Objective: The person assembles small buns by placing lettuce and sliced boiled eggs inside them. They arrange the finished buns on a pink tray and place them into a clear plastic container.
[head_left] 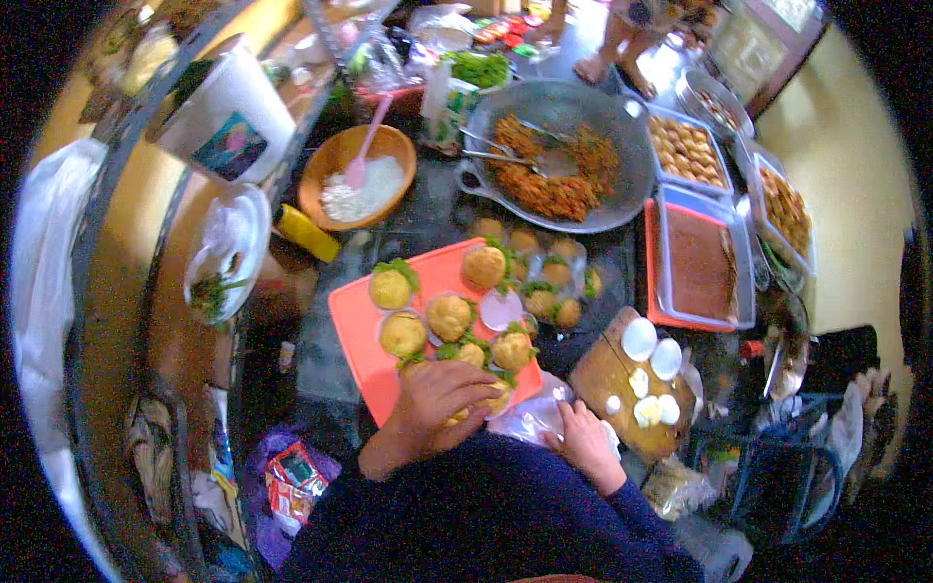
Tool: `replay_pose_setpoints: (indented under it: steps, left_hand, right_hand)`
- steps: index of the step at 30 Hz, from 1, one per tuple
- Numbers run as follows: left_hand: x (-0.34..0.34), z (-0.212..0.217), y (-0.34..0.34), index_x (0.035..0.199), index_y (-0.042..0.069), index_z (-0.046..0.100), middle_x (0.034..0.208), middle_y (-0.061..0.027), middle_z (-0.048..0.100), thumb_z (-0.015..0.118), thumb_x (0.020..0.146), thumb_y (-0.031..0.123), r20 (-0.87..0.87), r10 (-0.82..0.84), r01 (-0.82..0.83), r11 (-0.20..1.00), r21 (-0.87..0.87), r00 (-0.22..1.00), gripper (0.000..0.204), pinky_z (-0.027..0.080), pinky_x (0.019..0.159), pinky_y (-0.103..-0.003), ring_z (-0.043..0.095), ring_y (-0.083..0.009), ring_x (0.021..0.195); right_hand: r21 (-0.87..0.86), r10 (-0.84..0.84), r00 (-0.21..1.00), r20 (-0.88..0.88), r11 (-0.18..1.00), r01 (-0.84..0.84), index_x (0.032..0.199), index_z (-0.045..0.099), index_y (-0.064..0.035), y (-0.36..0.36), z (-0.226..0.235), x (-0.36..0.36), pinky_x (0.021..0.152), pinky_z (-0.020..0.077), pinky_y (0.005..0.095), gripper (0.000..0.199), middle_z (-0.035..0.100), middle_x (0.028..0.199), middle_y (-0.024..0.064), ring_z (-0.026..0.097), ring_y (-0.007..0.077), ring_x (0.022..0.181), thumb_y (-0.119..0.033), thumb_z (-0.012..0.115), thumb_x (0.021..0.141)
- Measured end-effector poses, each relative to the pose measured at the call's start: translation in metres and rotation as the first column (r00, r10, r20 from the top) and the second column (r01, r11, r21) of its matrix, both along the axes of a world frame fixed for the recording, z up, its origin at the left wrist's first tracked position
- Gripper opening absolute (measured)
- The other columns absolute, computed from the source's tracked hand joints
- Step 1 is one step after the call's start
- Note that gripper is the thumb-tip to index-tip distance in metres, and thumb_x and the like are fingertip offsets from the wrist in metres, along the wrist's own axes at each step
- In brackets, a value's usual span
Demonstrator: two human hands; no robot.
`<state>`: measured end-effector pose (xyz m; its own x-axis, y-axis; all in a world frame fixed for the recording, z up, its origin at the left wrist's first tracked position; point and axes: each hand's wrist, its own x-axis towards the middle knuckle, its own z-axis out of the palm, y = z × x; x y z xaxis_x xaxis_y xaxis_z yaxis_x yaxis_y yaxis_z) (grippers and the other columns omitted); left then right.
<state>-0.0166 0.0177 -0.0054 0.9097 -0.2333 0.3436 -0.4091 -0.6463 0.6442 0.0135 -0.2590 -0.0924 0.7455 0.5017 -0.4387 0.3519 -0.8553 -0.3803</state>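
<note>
A coral-red tray (355,291) lies in front of me with several round golden buns (449,317) on it, green lettuce poking out of them. Some sit in white paper cups. My left hand (432,403) is closed around a bun (499,396) at the tray's near edge and partly covers it. My right hand (586,445) is beside the tray's near right corner, its fingers on a clear plastic bag (530,420). Right of it is a wooden board (607,374) with halved boiled eggs (646,413) and white cups (639,339).
Beyond the tray stand more filled buns (556,272) and a big wok (632,160) of orange-brown shredded filling. An orange bowl (311,185) with a pink spoon is far left. Plastic boxes (743,282) of food line the right. Another person's bare legs (607,58) show at the back.
</note>
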Motion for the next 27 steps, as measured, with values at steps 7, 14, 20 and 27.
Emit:
replay_pose_setpoints:
  steps: [7,14,20,27]
  left_hand:
    - [-0.006,-0.001,-0.005,0.1,0.009,0.063,0.105,-0.0069,0.066,0.07,0.078,0.017,0.013,-0.028,0.029,0.999,-0.037,1.0,0.025,0.048,0.082,-0.041,0.062,-0.0265,0.096]
    - [0.023,-0.021,-0.061,0.103,0.007,0.062,0.102,-0.0088,0.065,0.065,0.083,0.023,-0.013,-0.052,0.046,0.962,-0.271,0.999,0.026,0.047,0.081,-0.039,0.061,-0.0289,0.094]
    - [0.033,-0.037,-0.061,0.095,0.013,0.067,0.081,-0.008,0.065,0.066,0.083,0.027,-0.158,-0.24,0.214,0.963,-0.164,0.958,0.019,0.044,0.065,-0.04,0.06,-0.0278,0.073]
    - [0.027,-0.032,-0.035,0.085,0.006,0.066,0.081,-0.0089,0.066,0.065,0.084,0.021,-0.318,0.024,-0.094,0.974,-0.207,0.948,0.015,0.047,0.065,-0.036,0.064,-0.0251,0.073]
  right_hand:
    - [-0.018,-0.043,0.999,-0.021,0.999,0.043,0.091,0.06,-0.0034,-0.005,-0.002,0.003,0.07,0.0486,0.046,0.03,0.061,0.083,0.0167,0.061,0.0366,0.084,-0.029,0.068,0.078]
    - [0.473,0.054,0.997,0.048,0.878,-0.07,0.092,0.063,-0.0063,-0.006,0.072,0.03,0.071,0.0489,0.0419,0.017,0.06,0.087,0.0136,0.059,0.0338,0.085,-0.02,0.063,0.083]
    - [0.611,-0.089,0.994,0.066,0.791,0.031,0.092,0.065,-0.0031,0.001,0.118,0.045,0.061,0.0476,0.0286,0.014,0.064,0.086,0.009,0.061,0.0191,0.07,-0.005,0.068,0.079]
    - [0.768,-0.192,0.963,0.19,0.64,-0.024,0.104,0.062,-0.0044,0.002,0.113,0.065,0.068,0.0477,0.0277,0.032,0.062,0.094,0.0072,0.06,0.0168,0.078,-0.008,0.074,0.075]
